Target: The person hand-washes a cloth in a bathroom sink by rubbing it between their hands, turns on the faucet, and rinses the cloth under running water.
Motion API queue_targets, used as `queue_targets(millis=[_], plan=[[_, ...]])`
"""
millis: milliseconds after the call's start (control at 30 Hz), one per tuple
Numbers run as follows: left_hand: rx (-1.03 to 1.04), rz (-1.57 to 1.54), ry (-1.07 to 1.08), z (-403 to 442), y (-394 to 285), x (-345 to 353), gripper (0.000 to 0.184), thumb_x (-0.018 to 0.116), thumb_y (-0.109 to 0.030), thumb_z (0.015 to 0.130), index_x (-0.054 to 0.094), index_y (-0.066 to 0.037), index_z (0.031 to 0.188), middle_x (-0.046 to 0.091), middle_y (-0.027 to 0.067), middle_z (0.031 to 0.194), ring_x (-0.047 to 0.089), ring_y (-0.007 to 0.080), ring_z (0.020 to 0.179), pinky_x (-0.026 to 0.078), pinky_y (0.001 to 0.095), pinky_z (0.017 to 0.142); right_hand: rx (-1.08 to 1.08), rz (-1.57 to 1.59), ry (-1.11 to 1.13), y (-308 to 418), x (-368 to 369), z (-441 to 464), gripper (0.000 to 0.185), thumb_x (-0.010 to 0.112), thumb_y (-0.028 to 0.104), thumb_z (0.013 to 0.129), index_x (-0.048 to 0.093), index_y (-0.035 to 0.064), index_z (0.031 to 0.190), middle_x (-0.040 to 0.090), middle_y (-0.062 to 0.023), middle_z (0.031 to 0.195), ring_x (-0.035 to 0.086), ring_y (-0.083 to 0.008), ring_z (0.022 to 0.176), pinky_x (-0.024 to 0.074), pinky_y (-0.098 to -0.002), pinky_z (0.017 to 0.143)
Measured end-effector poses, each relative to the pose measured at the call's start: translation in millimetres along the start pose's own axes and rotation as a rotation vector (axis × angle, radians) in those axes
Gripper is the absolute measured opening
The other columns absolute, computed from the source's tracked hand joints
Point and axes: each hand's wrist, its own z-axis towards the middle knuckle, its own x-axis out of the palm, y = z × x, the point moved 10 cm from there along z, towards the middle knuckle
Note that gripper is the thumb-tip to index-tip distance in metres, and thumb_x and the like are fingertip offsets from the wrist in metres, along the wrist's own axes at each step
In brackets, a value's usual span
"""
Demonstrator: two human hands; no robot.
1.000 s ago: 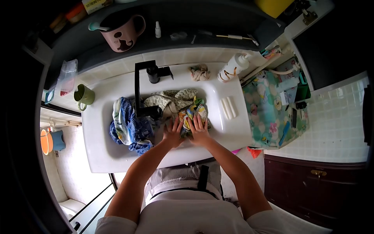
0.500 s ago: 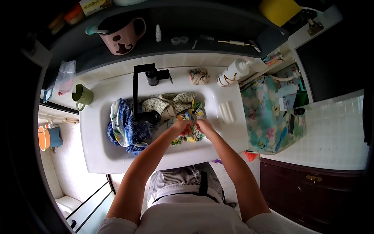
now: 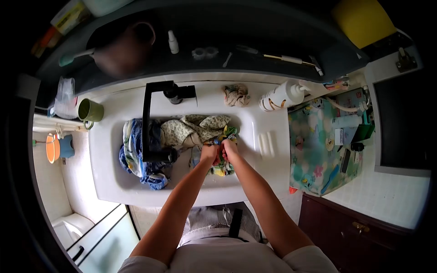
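Observation:
Inside the white sink (image 3: pixel 259 182), my left hand (image 3: pixel 210 154) and my right hand (image 3: pixel 229 149) are side by side, nearly touching. Both are closed on a yellow, green and blue patterned cloth (image 3: pixel 221 171), which bunches around and below them. My fingertips are partly hidden by my wrists and the fabric. Just beyond lies a pale cloth with a small leaf print (image 3: pixel 200 125). To the left is a heap of blue and white cloth (image 3: pixel 135 148), partly behind the black faucet (image 3: pixel 146 120).
A green mug (image 3: pixel 91 111) stands at the sink's left corner. Along the right side are a crumpled cloth (image 3: pixel 236 95), a white pump bottle (image 3: pixel 282 96) and a white soap bar (image 3: pixel 266 144). A dark shelf (image 3: pixel 200 68) overhangs the back. A patterned cover (image 3: pixel 314 154) lies at right.
My hands have drawn closer together and shifted slightly left in view, still gripping the patterned cloth. The camera view has tilted and moved, and the pink pitcher on the shelf looks blurred now.

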Motion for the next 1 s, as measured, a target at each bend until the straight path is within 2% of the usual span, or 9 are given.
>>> queue_targets(millis=[133,167,267,333,467,533,633,867,1000], plan=[[-0.057,0.03,0.071,-4,12,-1,0.03,0.051,-0.021,0.074,0.056,0.004,0.058,0.055,0.0145,0.049,0.053,0.0239,0.037,0.043,0.0332,0.035,-0.427,-0.116,-0.127,16,-8,-1,0.027,0.053,0.021,0.067,0.056,-0.0045,0.06,0.056,-0.0142,0.055,0.054,-0.0277,0.045,0.0432,-0.0389,0.046],[-0.064,0.015,0.103,-17,9,-1,0.031,0.051,-0.022,0.074,0.057,0.004,0.059,0.055,0.014,0.05,0.054,0.0236,0.039,0.045,0.0325,0.037,-0.878,-0.46,-0.428,49,-16,-48,0.031,0.055,0.022,0.068,0.059,-0.008,0.065,0.058,-0.0186,0.057,0.058,-0.0348,0.056,0.0464,-0.0424,0.058],[0.039,0.002,0.092,-37,21,-24,0.03,0.052,-0.022,0.078,0.06,0.004,0.067,0.059,0.0114,0.057,0.058,0.0197,0.046,0.05,0.0292,0.046,-1.334,-0.776,-0.474,89,-5,-118,0.056,0.064,0.036,0.069,0.049,-0.0013,0.107,0.056,-0.0188,0.098,0.053,-0.0339,0.095,0.0423,-0.0426,0.076],[0.104,-0.02,0.031,-53,31,-40,0.027,0.052,-0.02,0.079,0.061,0.004,0.07,0.06,0.011,0.06,0.058,0.0178,0.048,0.049,0.0278,0.046,-1.288,-0.9,-0.484,113,-5,-131,0.078,0.068,0.045,0.066,0.034,0.0003,0.12,0.047,-0.0188,0.111,0.044,-0.0341,0.107,0.039,-0.0408,0.084],[0.151,-0.186,-0.045,-73,52,-56,0.021,0.051,-0.015,0.08,0.061,0.003,0.076,0.06,0.009,0.065,0.058,0.0149,0.054,0.048,0.0251,0.05,-1.032,-1.288,-0.391,105,13,-71,0.082,0.068,0.061,0.058,0.052,-0.0047,0.105,0.049,-0.0225,0.113,0.046,-0.0342,0.109,0.0401,-0.041,0.087],[0.184,-0.205,-0.054,-88,45,-57,0.019,0.051,-0.014,0.081,0.06,0.003,0.078,0.061,0.0091,0.071,0.059,0.0147,0.061,0.049,0.0246,0.057,-0.561,-1.262,0.007,94,19,-53,0.066,0.068,0.058,0.059,0.063,-0.004,0.079,0.063,-0.0186,0.079,0.062,-0.0287,0.076,0.0475,-0.0354,0.067],[0.263,-0.211,-0.051,-115,27,-57,0.017,0.049,-0.013,0.084,0.059,0.001,0.082,0.062,0.0092,0.076,0.06,0.015,0.067,0.048,0.0245,0.064,-0.65,-1.042,0.141,92,25,-20,0.045,0.064,0.042,0.067,0.063,-0.0018,0.077,0.063,-0.0171,0.071,0.063,-0.0298,0.069,0.0477,-0.036,0.064],[0.476,-0.268,-0.085,-119,3,-78,0.017,0.052,-0.014,0.083,0.058,0.002,0.082,0.062,0.0073,0.076,0.059,0.0145,0.065,0.047,0.0244,0.061,-1.221,-1.424,0.079,62,70,-127,0.021,0.061,0.027,0.068,0.062,0.0065,0.071,0.062,-0.0154,0.074,0.061,-0.0332,0.073,0.0485,-0.0423,0.066],[0.737,0.349,-0.267,-138,-32,-82,0.022,0.057,-0.015,0.08,0.055,-0.001,0.097,0.06,0.0104,0.096,0.055,0.0248,0.093,0.044,0.0318,0.081,-1.373,-1.479,0.04,29,74,-139,0.021,0.058,0.026,0.07,0.06,0.0054,0.067,0.061,-0.0158,0.069,0.061,-0.032,0.066,0.0477,-0.0432,0.06]])
